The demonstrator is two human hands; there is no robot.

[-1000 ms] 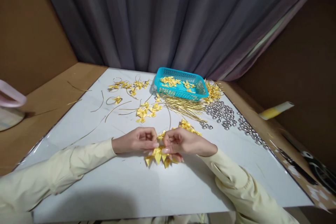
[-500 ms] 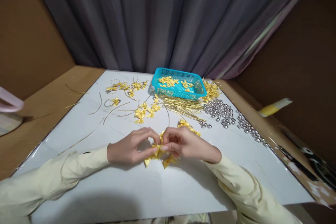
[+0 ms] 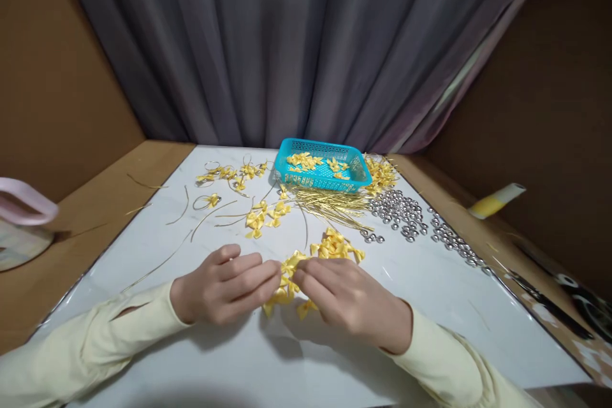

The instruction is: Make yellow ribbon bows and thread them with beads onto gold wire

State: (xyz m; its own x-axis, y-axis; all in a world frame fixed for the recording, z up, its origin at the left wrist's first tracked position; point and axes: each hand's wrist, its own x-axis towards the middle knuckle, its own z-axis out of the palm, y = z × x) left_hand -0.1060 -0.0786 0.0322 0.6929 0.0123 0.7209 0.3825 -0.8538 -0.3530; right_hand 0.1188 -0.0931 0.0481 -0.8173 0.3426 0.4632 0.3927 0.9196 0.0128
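My left hand (image 3: 229, 285) is closed, its fingers curled towards the middle just above the white tabletop. Facing it, my right hand (image 3: 351, 298) is closed too, fingers bent downward and knuckles up. Their fingertips nearly meet; whatever they pinch is hidden behind the fingers. Around and beneath the fingertips lie yellow ribbon bows (image 3: 282, 294), partly covered by the hands. Just beyond my right hand is a heap of more yellow bows (image 3: 335, 243). Further off, a smaller group of bows (image 3: 257, 219) lies beside loose gold ties (image 3: 329, 205).
A blue basket (image 3: 325, 185) with bows stands at the back. Silver beads or bells (image 3: 399, 210) spread to its right, near bows with gold ties (image 3: 381, 175). Tied bows (image 3: 248, 170) lie back left. A yellow-white tube (image 3: 497, 201) and dark-handled tool (image 3: 549, 306) are at right.
Both hands have turned so their backs show more, and the fingers have curled over. The yellow bow seen between the fingertips earlier is hidden now. The view has tilted slightly up.
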